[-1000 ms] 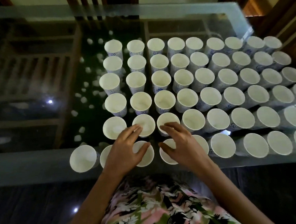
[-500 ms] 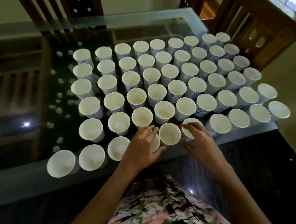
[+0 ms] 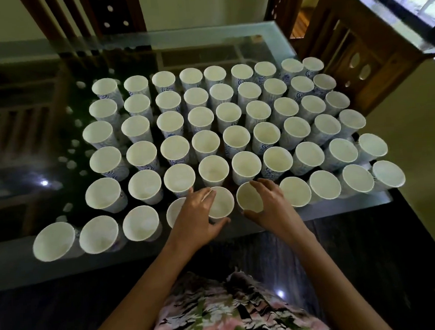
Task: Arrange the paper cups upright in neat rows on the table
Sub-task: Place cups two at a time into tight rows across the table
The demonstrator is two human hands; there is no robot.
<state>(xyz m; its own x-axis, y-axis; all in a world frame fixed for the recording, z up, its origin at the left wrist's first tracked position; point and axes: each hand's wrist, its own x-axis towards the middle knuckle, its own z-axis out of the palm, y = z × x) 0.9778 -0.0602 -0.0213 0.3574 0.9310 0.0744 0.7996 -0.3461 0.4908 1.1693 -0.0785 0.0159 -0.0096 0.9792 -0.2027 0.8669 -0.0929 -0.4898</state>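
Several white paper cups with blue print stand upright in rows on the glass table [image 3: 205, 47]. In the nearest row, my left hand [image 3: 197, 216] wraps around one cup [image 3: 222, 202], fingers on its left side and thumb at its base. Just to the right, my right hand [image 3: 271, 207] curls around the neighbouring cup [image 3: 249, 197], fingers over its far rim and thumb under it. A further cup [image 3: 174, 210] is partly hidden behind my left hand. The nearest row extends left to an end cup [image 3: 53, 241] and right to another [image 3: 388, 173].
The table's near edge [image 3: 115, 261] runs just below the front row; its right edge lies close to the outermost cups. Wooden chairs [image 3: 356, 44] stand at the far and right sides. Bare glass [image 3: 20, 124] spreads left of the cups. A floral garment [image 3: 231, 310] covers my lap.
The view has swung so the cup grid sits more centred. Both hands have shifted one or two cups to the right along the front row and now hold two adjacent cups there.
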